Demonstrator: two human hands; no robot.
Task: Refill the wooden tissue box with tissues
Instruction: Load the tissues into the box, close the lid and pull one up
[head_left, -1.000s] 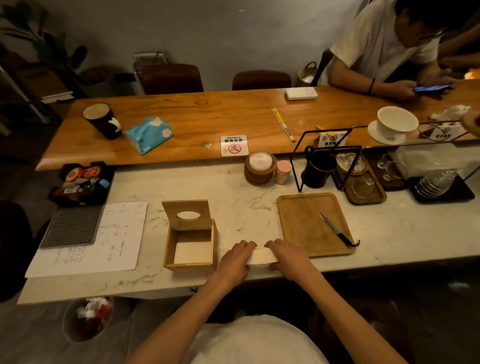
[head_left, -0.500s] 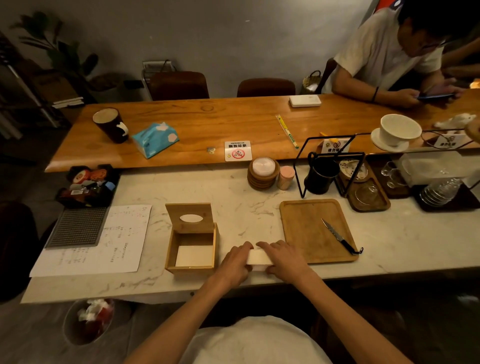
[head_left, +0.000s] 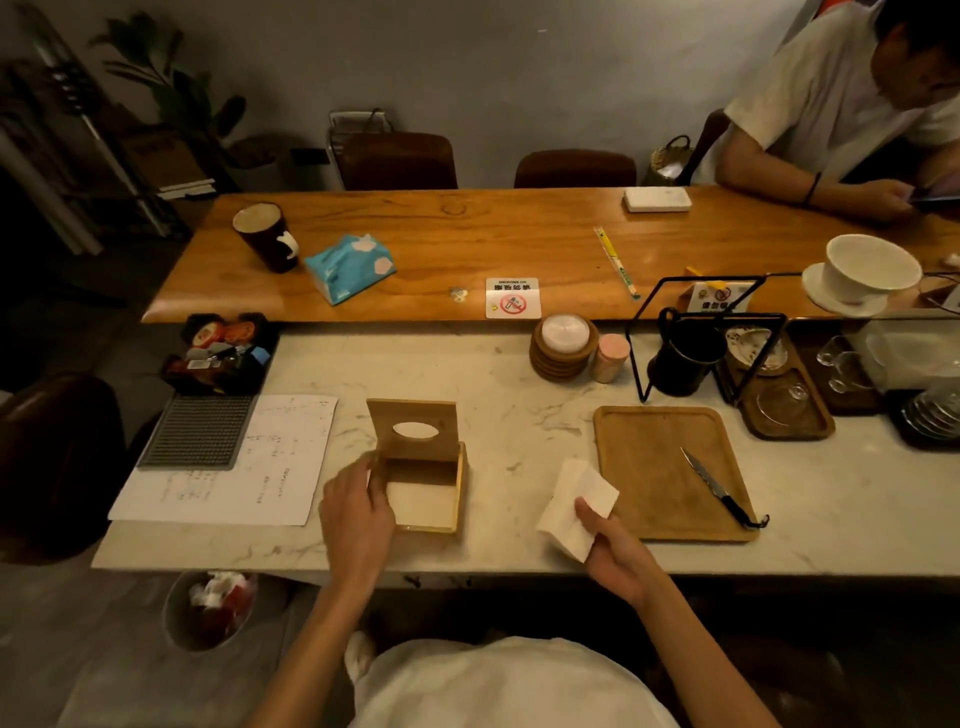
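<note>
The wooden tissue box stands on the marble counter with its hinged lid raised upright; the lid has an oval hole. Something pale lies flat inside the box. My left hand rests against the box's left wall, fingers curled on it. My right hand holds a white stack of tissues tilted above the counter, to the right of the box and just left of the wooden tray. A blue tissue pack lies on the far wooden table.
A wooden tray with a knife lies right of the tissues. Papers and a grey mat are left of the box. Coasters, a black wire stand, cups and glassware line the back. A person sits far right.
Both hands were pressing the tissues flat on the counter edge. Now my left hand has moved to the box's left side and my right hand has lifted the tissues.
</note>
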